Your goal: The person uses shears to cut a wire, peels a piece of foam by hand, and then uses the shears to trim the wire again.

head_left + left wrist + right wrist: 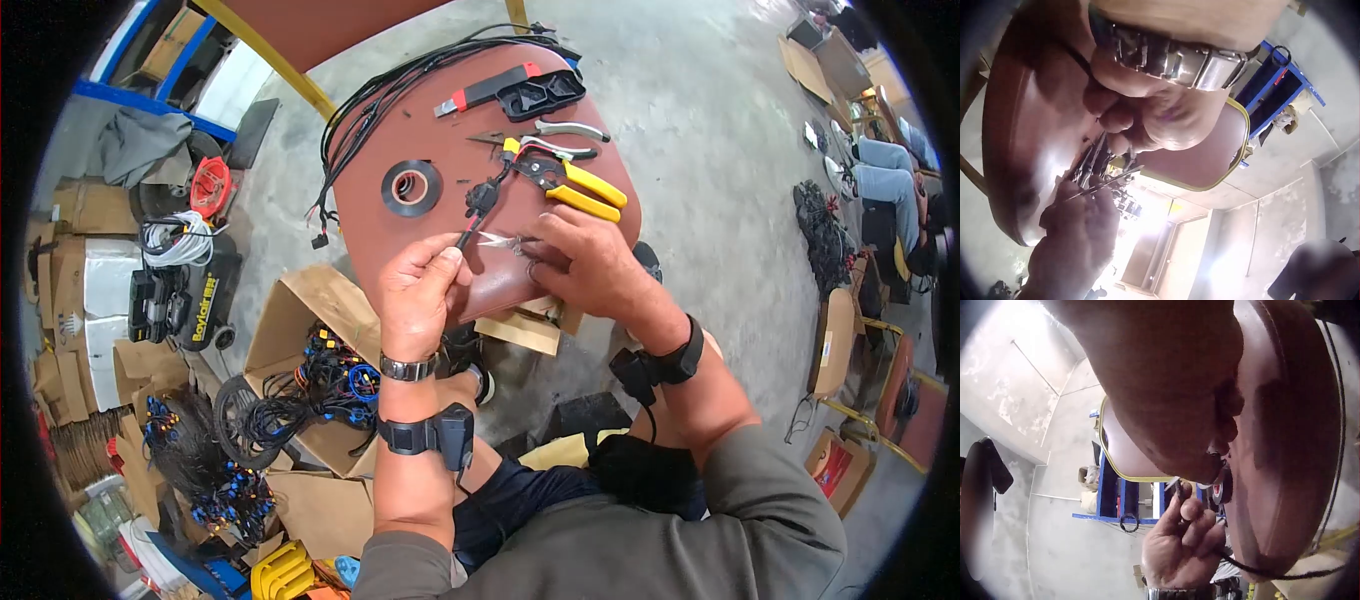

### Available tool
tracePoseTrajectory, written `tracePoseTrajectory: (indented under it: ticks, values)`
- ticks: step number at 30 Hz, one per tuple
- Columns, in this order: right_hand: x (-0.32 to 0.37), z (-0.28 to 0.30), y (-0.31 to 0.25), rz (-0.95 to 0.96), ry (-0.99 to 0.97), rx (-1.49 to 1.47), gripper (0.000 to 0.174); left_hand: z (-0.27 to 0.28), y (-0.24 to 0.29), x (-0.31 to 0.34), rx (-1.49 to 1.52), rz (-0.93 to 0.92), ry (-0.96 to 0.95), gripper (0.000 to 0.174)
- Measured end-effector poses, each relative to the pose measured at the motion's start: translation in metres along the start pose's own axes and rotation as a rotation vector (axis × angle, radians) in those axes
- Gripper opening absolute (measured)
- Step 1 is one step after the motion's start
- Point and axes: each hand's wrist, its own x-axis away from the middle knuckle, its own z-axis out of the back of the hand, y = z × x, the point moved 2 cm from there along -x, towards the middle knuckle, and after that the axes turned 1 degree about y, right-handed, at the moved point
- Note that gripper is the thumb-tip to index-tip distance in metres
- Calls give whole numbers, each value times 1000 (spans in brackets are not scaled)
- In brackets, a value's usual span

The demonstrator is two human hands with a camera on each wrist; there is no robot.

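Observation:
My left hand [422, 285] pinches a thin black cable [467, 234] between thumb and fingers, over the near part of the red-brown padded seat [385, 240]. From that cable a dark connector [482, 197] and a yellow one lead away across the seat. Curled fingers of my right hand [590, 262] hold small pointed scissors [495, 240], their bright metal tips right beside the cable and the left fingertips. In the left wrist view a slim metal blade [1107, 185] crosses between both hands. The scissors' handles are mostly hidden by the right fingers.
On the seat lie black tape [412, 188], yellow-handled wire strippers [592, 190], grey-handled pliers [572, 130], a red-black utility knife [487, 90], a black tray [541, 95] and bundled black cables [345, 140]. Below left stands a cardboard box [275, 335] of wire harnesses.

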Motion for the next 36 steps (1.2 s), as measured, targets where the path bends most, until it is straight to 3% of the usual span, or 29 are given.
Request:
tracePoseTrajectory:
  ticks: [12, 15, 21, 24, 30, 36]
  values:
    - [4, 5, 8, 39, -10, 76, 35, -2, 0, 0, -170, 0, -29, 20]
    - [6, 6, 10, -112, -75, -22, 34, -3, 0, 0, -180, 6, -18, 19]
    - [7, 2, 13, -144, -133, 21, 32, -2, -3, -3, -163, -40, 7, 16]
    - [7, -5, 14, -150, -46, 38, 33, -2, -1, -3, -81, 16, 34, 16]
    - [4, -14, 10, -99, -28, 100, 34, -6, -5, -3, 113, 81, -69, 16]
    - [1, -15, 14, -45, 0, 56, 33, -20, -6, -1, 82, 102, -109, 18]
